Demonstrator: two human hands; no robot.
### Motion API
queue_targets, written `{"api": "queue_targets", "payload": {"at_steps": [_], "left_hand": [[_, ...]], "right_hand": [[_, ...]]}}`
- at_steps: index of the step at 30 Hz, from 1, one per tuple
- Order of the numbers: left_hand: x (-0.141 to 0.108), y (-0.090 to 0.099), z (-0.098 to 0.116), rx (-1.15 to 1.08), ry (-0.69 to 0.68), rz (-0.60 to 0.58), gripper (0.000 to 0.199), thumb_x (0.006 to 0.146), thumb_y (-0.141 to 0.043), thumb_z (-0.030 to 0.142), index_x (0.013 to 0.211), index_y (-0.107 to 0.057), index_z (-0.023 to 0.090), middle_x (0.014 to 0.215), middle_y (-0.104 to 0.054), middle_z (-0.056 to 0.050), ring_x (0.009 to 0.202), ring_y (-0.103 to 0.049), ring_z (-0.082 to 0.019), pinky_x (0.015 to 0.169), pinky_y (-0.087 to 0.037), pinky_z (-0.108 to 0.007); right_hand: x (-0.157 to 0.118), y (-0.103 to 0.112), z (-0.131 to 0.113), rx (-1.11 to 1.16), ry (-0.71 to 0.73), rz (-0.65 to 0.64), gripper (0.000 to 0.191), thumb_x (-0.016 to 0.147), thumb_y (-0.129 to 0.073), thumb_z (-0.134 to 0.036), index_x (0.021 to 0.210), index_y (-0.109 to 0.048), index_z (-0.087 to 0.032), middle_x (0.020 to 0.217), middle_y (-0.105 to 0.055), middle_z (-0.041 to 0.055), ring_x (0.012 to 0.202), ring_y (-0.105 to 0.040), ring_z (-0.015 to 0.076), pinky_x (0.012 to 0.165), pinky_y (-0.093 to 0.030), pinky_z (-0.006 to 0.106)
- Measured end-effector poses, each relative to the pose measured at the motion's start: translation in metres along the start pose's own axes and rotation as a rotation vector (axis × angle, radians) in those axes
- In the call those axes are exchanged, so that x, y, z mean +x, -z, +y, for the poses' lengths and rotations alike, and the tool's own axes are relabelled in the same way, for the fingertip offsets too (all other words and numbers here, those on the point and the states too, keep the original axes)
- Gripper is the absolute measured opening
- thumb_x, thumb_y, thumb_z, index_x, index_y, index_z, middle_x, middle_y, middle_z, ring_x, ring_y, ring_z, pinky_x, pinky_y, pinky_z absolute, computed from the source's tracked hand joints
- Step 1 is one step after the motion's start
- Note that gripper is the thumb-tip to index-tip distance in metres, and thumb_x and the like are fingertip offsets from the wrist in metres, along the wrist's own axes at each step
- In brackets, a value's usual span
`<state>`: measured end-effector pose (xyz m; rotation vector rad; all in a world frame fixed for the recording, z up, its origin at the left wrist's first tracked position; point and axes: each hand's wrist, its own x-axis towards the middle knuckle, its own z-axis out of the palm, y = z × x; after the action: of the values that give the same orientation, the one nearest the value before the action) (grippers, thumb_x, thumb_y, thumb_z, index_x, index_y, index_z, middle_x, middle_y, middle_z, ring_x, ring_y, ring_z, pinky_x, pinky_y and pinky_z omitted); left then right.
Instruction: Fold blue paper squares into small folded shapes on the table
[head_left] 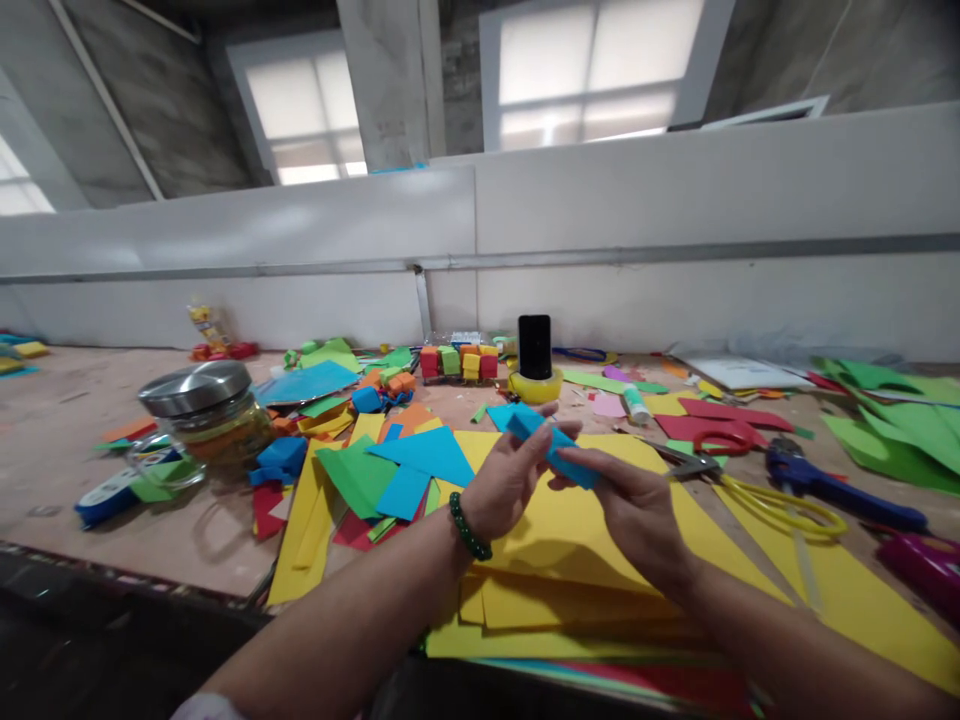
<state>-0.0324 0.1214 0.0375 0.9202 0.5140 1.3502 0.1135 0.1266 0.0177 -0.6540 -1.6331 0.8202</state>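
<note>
Between my two hands is a folded strip of blue paper (574,466), held above a stack of yellow paper sheets (592,525). My left hand (517,470), below a dark green bead bracelet (469,526), grips the strip's upper left end. The fingers of my right hand (637,510) pinch its lower right end. Left of my hands lie loose blue paper pieces (431,460) and green paper (360,485). A pair of yellow-handled scissors (787,505) rests to the right of my right hand.
A glass jar with a metal lid (210,420) stands at left. Small paper cubes (459,363) and a phone in a yellow holder (535,350) sit at the back. On the right are a glue stick (636,404), blue-handled pliers (840,485) and green paper sheets (900,430).
</note>
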Motion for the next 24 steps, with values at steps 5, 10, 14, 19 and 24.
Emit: {"api": "queue_targets", "payload": {"at_steps": [5,10,14,19,24], "left_hand": [[0.000,0.005,0.001,0.059,-0.015,0.038,0.044,0.075,-0.072,0.053,0.099,-0.066,0.016,0.085,-0.071,-0.007,0.091,-0.067,-0.022,0.072,-0.050,-0.027],[-0.004,0.012,0.013,0.428,-0.105,-0.162,0.031,0.085,-0.063,0.047,0.092,-0.068,0.017,0.068,-0.057,-0.001,0.069,-0.058,-0.012,0.064,-0.043,-0.022],[-0.011,0.009,0.015,0.665,-0.093,-0.366,0.028,0.086,-0.057,0.040,0.072,-0.063,0.016,0.061,-0.051,0.000,0.060,-0.047,-0.011,0.060,-0.040,-0.023],[-0.013,0.007,0.008,0.676,0.075,-0.464,0.012,0.075,-0.056,0.025,0.067,-0.059,0.016,0.058,-0.045,0.002,0.052,-0.040,-0.009,0.050,-0.033,-0.022],[-0.013,0.012,0.011,0.503,0.075,-0.579,0.031,0.081,-0.056,0.042,0.086,-0.065,0.013,0.084,-0.065,-0.007,0.076,-0.056,-0.017,0.071,-0.046,-0.028]], "right_hand": [[-0.006,0.006,0.004,-0.435,0.326,-0.350,0.036,0.086,-0.055,-0.016,0.117,-0.068,-0.025,0.085,-0.073,0.0055,0.071,-0.068,0.0172,0.063,-0.053,0.028],[0.001,0.024,-0.009,-0.498,0.363,-0.160,0.009,0.082,-0.063,-0.017,0.089,-0.068,-0.022,0.057,-0.059,-0.0033,0.045,-0.048,0.0094,0.046,-0.039,0.023],[0.008,0.022,-0.027,-0.340,0.194,-0.009,0.013,0.078,-0.071,-0.024,0.090,-0.069,-0.022,0.061,-0.053,-0.0032,0.052,-0.046,0.0106,0.048,-0.040,0.023],[0.009,0.016,-0.032,-0.166,0.125,-0.186,0.010,0.079,-0.071,-0.024,0.087,-0.077,-0.024,0.068,-0.057,0.0002,0.058,-0.053,0.0117,0.049,-0.045,0.024],[0.010,0.022,-0.029,-0.106,0.129,-0.151,0.006,0.081,-0.071,-0.024,0.083,-0.077,-0.023,0.067,-0.059,0.0000,0.058,-0.055,0.0118,0.051,-0.047,0.025]]}}
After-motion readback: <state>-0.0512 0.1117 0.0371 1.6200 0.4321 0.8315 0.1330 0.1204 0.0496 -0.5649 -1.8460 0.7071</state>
